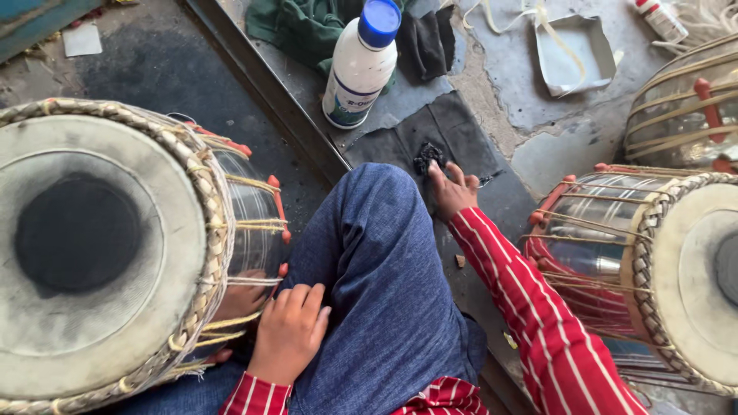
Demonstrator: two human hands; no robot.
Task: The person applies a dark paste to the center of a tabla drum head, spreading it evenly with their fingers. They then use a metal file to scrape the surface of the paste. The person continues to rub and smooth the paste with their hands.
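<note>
A person sits cross-legged on a dark floor, seen from above, in blue trousers and a red striped shirt. The left hand rests half-closed, fingers curled, against the side of a large drum leaning on the left knee; it steadies the drum without gripping anything. The drum has a pale skin head with a black centre patch, a braided rim and a shiny metal shell laced with cord; it looks heavy and rigid, and the lacing or rim seems the safest hold, since the skin could dent. The right hand reaches forward past the knee, its fingertips pinching a small black crumpled lump that lies on a dark cloth on the floor. The lump looks soft, light and possibly sticky. Beyond it stands a capped white plastic bottle with a blue cap, contents hidden. A shallow, seemingly empty metal tray lies farther back. A second drum lies at the right.
</note>
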